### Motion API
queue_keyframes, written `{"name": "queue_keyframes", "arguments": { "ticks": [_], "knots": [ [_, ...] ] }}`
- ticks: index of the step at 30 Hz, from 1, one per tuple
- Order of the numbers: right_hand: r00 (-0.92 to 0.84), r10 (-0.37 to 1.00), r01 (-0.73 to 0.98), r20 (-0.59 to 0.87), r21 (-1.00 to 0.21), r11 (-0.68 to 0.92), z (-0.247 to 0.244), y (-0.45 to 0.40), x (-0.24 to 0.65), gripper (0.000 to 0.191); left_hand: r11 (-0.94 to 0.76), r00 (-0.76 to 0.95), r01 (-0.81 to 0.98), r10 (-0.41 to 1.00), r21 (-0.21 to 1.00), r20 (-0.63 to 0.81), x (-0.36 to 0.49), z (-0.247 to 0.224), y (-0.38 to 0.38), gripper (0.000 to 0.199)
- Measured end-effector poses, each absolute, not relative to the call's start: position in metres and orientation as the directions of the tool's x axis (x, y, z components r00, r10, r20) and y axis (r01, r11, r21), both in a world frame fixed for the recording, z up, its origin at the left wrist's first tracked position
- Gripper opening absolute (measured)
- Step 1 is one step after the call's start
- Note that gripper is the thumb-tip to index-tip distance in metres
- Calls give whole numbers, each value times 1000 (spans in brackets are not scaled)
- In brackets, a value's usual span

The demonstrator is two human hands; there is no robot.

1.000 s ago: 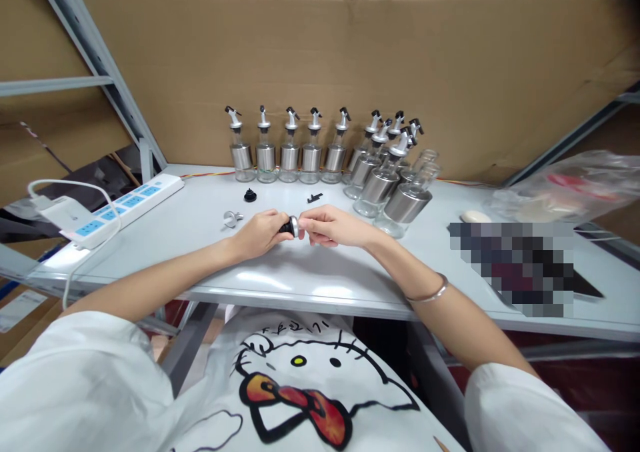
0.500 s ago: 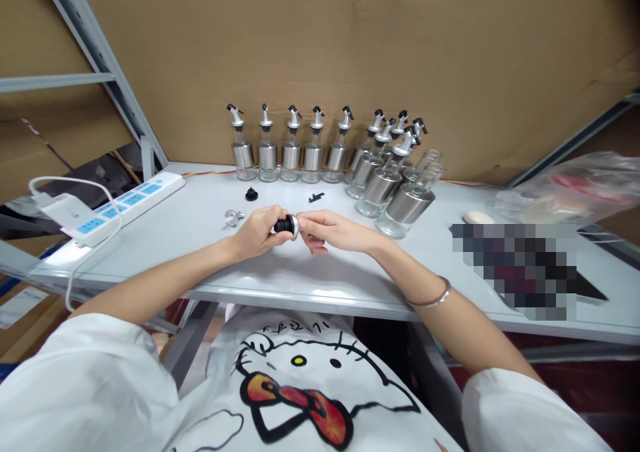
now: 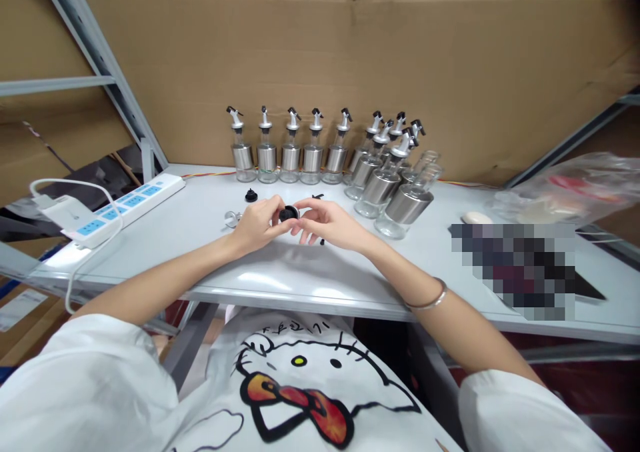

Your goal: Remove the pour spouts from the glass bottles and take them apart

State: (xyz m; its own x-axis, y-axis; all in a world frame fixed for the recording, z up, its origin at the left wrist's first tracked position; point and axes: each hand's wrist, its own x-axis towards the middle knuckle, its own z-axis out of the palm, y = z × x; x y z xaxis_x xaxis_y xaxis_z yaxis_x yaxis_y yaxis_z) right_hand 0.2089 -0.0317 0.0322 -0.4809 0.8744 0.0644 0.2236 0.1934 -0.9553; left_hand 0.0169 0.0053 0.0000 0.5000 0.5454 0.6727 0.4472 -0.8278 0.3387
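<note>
Between the fingertips of both hands sits a black ribbed stopper (image 3: 287, 214) with a silver rim at its right side. My left hand (image 3: 259, 224) pinches it from the left, and my right hand (image 3: 326, 223) has its fingertips on the rim from the right. A silver spout piece (image 3: 231, 220) lies on the table beside my left hand. Behind that hand stands a small black stopper (image 3: 251, 196). A thin black part (image 3: 317, 197) shows just past my right hand, and a tiny black piece (image 3: 323, 242) lies below it.
Several glass bottles with steel sleeves and spouts (image 3: 291, 159) line the back, with more at right, including open ones (image 3: 406, 207). At left is a white power strip (image 3: 131, 205). A plastic bag (image 3: 570, 189), white oval object (image 3: 477, 219) and blurred-out item are at right.
The black stopper has turned, its ribbed end now facing more toward the camera. My right hand has shifted slightly left, and the tiny black piece below it shows more clearly.
</note>
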Motion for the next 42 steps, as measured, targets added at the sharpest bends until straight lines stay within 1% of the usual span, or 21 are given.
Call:
{"name": "queue_keyframes", "arguments": {
  "ticks": [5,10,18,22,27,34,42],
  "knots": [
    [-433,901,194,35,-972,131,33,-32,207,23,-847,590,347,530,402,609,15,3,-2,26],
    [-437,897,180,59,-972,152,33,-32,208,24,-856,588,322,516,405,623,16,3,-2,15],
    [-431,897,177,96,-966,188,33,-32,207,26,-861,559,279,506,426,657,18,-1,-1,12],
    [-445,887,199,118,-953,227,29,-30,209,27,-876,591,227,472,426,654,17,-3,0,13],
    [-465,873,219,145,-937,272,24,-27,212,26,-871,603,251,482,422,636,18,-3,0,16],
    [-496,854,224,156,-927,300,24,-28,212,25,-877,629,187,453,443,632,18,-1,0,17],
    [-462,872,286,161,-904,319,26,-31,210,26,-881,618,183,448,435,646,18,-1,0,16]
  ]
}}
